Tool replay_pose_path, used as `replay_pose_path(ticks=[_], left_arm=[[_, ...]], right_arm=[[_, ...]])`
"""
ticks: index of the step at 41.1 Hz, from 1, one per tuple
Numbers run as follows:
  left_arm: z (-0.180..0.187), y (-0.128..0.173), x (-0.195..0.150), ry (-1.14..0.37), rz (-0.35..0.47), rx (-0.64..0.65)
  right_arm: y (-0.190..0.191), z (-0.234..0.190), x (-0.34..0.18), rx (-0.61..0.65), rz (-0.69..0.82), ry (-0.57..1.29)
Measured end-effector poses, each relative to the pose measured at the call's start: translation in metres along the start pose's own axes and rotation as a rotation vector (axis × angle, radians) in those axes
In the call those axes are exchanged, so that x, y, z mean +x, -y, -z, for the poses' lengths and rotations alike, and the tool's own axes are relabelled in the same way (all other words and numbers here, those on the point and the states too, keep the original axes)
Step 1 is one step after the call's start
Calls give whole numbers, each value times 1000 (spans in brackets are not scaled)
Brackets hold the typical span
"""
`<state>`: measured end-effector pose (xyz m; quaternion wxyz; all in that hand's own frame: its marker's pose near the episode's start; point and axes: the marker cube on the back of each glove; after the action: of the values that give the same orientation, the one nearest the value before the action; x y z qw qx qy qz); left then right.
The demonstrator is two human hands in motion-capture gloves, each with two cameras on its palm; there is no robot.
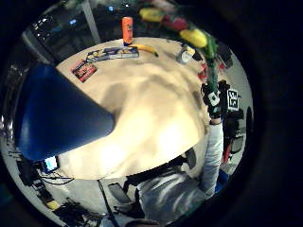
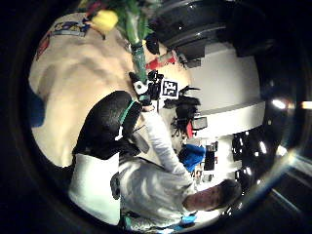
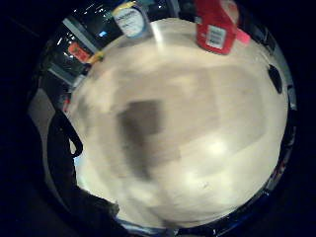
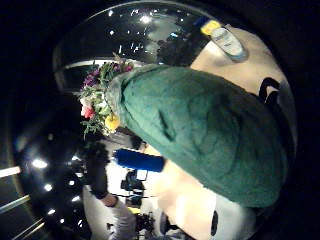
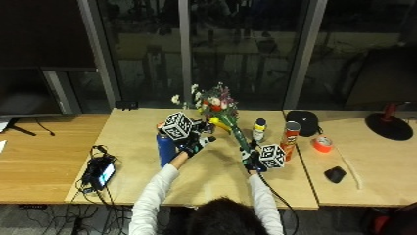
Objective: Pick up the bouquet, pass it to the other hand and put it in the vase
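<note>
The bouquet point(image 5: 216, 105) of mixed flowers leans up and to the left over the table, its green wrapped stem point(image 5: 238, 138) running down to my right hand point(image 5: 251, 159), which grips the stem's lower end. That stem point(image 4: 200, 130) fills the right thumb side palm view. My left hand point(image 5: 194, 143) hovers with its fingers spread, just left of the stem and not touching it. The blue vase point(image 5: 164, 149) stands upright right beside the left hand. In the left little finger side palm view the vase point(image 1: 57, 113) is close, and the right hand point(image 1: 213, 100) holds the stem.
To the right of the bouquet stand a small bottle point(image 5: 259, 129) and a red tube can point(image 5: 289, 140). Further right lie a black pouch point(image 5: 302, 122), an orange tape roll point(image 5: 321, 143) and a black mouse point(image 5: 334, 174). A cabled device point(image 5: 101, 171) sits at the table's left edge.
</note>
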<state>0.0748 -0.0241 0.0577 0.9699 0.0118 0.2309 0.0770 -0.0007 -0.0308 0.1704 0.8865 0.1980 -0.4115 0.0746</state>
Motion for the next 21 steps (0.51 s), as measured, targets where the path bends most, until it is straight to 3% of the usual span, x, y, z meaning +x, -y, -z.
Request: replay_pose_path(ticks=[6, 10, 13, 21], left_arm=[[13, 16, 17, -132, 33, 34], [27, 31, 29, -324, 52, 43], [35, 37, 38, -467, 60, 22], [40, 43, 50, -730, 47, -50]], right_arm=[[9, 15, -39, 33, -39, 43], [35, 15, -74, 156, 152, 210], [40, 9, -98, 123, 184, 358], [39, -12, -150, 80, 161, 487]])
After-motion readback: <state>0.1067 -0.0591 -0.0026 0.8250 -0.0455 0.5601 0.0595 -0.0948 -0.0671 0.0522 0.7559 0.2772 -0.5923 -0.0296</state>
